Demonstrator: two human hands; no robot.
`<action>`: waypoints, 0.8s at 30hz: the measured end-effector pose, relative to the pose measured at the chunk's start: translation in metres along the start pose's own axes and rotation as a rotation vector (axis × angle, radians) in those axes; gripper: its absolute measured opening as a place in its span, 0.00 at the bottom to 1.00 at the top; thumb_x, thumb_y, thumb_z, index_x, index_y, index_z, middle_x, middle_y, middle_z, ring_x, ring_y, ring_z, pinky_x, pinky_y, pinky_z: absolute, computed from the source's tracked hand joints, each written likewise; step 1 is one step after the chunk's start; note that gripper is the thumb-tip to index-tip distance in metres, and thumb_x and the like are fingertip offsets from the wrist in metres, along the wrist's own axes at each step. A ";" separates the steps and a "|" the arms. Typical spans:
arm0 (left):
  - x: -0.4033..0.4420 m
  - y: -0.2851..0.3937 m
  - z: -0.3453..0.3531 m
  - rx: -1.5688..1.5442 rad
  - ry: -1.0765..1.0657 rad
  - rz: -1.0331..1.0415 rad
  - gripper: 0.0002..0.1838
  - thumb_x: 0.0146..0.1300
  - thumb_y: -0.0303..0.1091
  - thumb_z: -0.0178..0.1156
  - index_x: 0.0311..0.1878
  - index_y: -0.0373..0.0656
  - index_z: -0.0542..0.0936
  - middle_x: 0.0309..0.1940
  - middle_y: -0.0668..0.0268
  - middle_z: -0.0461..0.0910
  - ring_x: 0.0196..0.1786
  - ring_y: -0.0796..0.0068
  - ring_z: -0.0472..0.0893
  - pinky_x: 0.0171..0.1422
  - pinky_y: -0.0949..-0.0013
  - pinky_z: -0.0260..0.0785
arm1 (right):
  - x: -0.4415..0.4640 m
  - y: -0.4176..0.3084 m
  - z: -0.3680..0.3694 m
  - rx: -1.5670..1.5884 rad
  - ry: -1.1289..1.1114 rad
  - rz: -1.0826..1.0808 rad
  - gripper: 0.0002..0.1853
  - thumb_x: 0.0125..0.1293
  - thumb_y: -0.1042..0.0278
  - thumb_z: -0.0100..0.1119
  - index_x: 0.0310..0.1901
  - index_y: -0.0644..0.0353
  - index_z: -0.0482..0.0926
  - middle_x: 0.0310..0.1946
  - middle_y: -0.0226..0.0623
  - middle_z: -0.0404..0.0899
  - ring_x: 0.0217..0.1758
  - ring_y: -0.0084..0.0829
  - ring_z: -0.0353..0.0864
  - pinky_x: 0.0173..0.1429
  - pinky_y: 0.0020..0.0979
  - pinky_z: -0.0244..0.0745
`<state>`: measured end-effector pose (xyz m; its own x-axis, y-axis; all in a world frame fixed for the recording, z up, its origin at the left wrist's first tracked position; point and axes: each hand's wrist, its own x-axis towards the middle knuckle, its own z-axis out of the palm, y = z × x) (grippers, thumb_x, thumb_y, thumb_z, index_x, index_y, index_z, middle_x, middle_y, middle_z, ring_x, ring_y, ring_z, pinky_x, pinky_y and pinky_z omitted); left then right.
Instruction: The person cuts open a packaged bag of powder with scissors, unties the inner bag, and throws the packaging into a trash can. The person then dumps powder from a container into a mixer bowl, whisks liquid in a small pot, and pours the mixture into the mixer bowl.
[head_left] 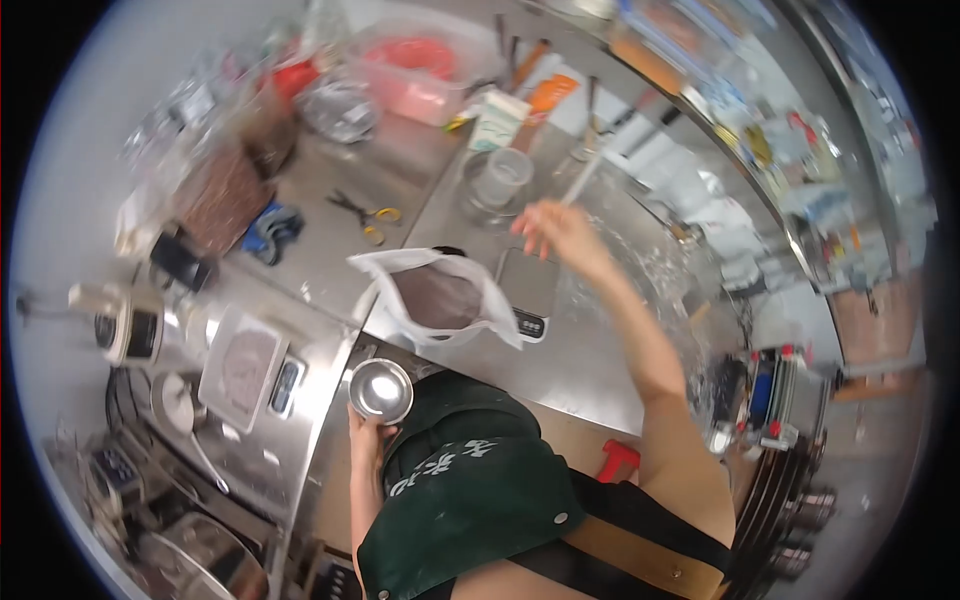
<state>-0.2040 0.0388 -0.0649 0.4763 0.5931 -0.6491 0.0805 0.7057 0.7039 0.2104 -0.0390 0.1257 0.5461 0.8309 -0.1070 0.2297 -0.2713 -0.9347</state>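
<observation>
My left hand point(368, 432) is closed on the side of a small shiny metal bowl point(381, 391), held beside the green apron point(470, 490). My right hand point(562, 236) reaches over the far end of a digital kitchen scale point(528, 280), with its fingers loosely apart and nothing visible in them. Just beyond it, a clear plastic cup point(504, 176) stands at a wider clear container point(480, 198). A white bag point(490, 318) lies open between my hands, with brown powder point(437, 296) inside.
Scissors point(368, 215) and a blue cloth point(270, 232) lie on the steel counter point(320, 170). Bags of brown material point(215, 195) stand at the left. A tub of powder point(243, 365) sits at the lower left. Loaded shelves point(740, 130) run along the right.
</observation>
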 end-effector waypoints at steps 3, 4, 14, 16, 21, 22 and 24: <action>0.008 -0.006 0.018 0.094 -0.130 -0.141 0.31 0.57 0.18 0.50 0.66 0.45 0.60 0.49 0.58 0.77 0.40 0.71 0.82 0.25 0.78 0.75 | -0.080 0.093 0.013 -0.063 0.046 0.269 0.14 0.74 0.57 0.50 0.44 0.62 0.75 0.35 0.35 0.84 0.25 0.22 0.80 0.23 0.23 0.72; 0.011 -0.005 0.026 0.167 -0.169 -0.143 0.31 0.58 0.19 0.50 0.66 0.45 0.60 0.49 0.58 0.77 0.40 0.71 0.82 0.25 0.78 0.75 | -0.103 0.130 0.023 0.004 -0.026 0.369 0.16 0.74 0.56 0.50 0.45 0.62 0.75 0.35 0.35 0.84 0.25 0.23 0.81 0.24 0.24 0.73; 0.021 0.015 0.155 0.507 -0.749 -0.054 0.36 0.67 0.28 0.57 0.74 0.38 0.53 0.61 0.54 0.69 0.45 0.71 0.80 0.43 0.68 0.79 | -0.176 0.205 0.074 -0.091 0.103 0.408 0.26 0.73 0.49 0.49 0.56 0.68 0.72 0.35 0.45 0.81 0.25 0.31 0.82 0.27 0.32 0.78; 0.025 0.024 0.151 0.601 -0.782 -0.007 0.29 0.67 0.31 0.60 0.69 0.35 0.63 0.54 0.57 0.75 0.43 0.73 0.79 0.44 0.70 0.78 | -0.165 0.222 0.027 -0.025 0.397 0.494 0.24 0.71 0.48 0.51 0.40 0.68 0.79 0.24 0.40 0.80 0.20 0.31 0.79 0.26 0.32 0.76; 0.027 0.054 0.098 0.540 -0.344 0.028 0.11 0.63 0.32 0.65 0.45 0.37 0.80 0.33 0.71 0.80 0.32 0.83 0.76 0.35 0.77 0.68 | -0.122 0.396 -0.078 0.288 1.076 0.507 0.16 0.69 0.64 0.52 0.38 0.73 0.75 0.26 0.48 0.80 0.24 0.37 0.83 0.30 0.37 0.79; 0.028 0.059 0.089 0.528 -0.198 0.090 0.12 0.61 0.32 0.67 0.45 0.37 0.79 0.31 0.71 0.79 0.32 0.82 0.76 0.35 0.76 0.68 | -0.118 0.405 -0.090 0.484 1.073 0.564 0.17 0.68 0.62 0.54 0.40 0.74 0.75 0.28 0.51 0.81 0.26 0.39 0.83 0.34 0.38 0.79; 0.036 0.072 0.083 0.665 -0.019 0.552 0.20 0.55 0.32 0.72 0.48 0.37 0.77 0.31 0.69 0.77 0.32 0.80 0.75 0.34 0.75 0.68 | -0.107 0.423 -0.105 0.661 1.012 0.641 0.21 0.65 0.59 0.59 0.45 0.75 0.75 0.32 0.56 0.82 0.31 0.42 0.84 0.41 0.39 0.80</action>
<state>-0.1081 0.0787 -0.0143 0.6125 0.7734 -0.1635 0.3261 -0.0589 0.9435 0.3335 -0.2937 -0.2223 0.8207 -0.1440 -0.5529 -0.5524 0.0472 -0.8323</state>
